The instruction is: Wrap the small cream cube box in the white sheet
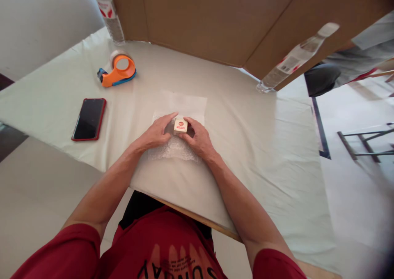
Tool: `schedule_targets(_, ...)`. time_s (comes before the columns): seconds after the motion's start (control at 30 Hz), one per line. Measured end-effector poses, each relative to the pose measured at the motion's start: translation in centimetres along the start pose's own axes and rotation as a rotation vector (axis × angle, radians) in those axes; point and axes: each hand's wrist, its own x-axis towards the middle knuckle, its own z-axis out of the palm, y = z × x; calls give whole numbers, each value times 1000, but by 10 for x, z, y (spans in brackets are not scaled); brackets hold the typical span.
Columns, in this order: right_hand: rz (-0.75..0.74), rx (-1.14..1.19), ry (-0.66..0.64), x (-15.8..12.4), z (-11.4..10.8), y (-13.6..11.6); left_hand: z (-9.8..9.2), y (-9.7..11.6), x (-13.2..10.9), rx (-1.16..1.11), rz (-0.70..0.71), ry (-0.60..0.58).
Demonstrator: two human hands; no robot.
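Note:
A small cream box (180,125) with red print on its top is between my two hands, over a sheet of bubble wrap (174,151). The fingertips and thumb of my right hand (200,139) grip the box from its right side. My left hand (156,132) is beside the box on the left, thumb and fingers apart in a curve, with a narrow gap to the box. Behind the hands, a flat white sheet (187,102) extends away on the tablecloth; whether it is part of the wrap I cannot tell.
An orange tape dispenser (118,71) and a phone (89,119) in a red case lie at left. Plastic bottles stand at the back left (111,18) and right (292,61), before a cardboard panel (200,20). At the far right is part of another person (353,61).

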Motion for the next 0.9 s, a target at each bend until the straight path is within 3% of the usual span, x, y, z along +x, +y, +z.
schedule_targets(0.17, -10, -6, 4, -1, 1, 0, 0, 1, 0, -1, 18, -11)
schedule_targets(0.43, -12, -9, -39, 0, -7, -3, 6, -3, 5, -29, 19, 72)
schedule_targets(0.6, 3, -124, 105, -1, -34, -31, 6, -4, 5, -49, 13, 75)
schedule_targets(0.67, -22, -173, 25, -3, -47, -47, 6, -3, 5, -46, 16, 68)
schedule_targets(0.77, -27, -246, -253, -7, -59, -65, 6, -3, 5, -25, 20, 74)
schedule_targets(0.9, -60, -391, -485, -15, -53, -73, 6, 0, 4, -2, 20, 78)
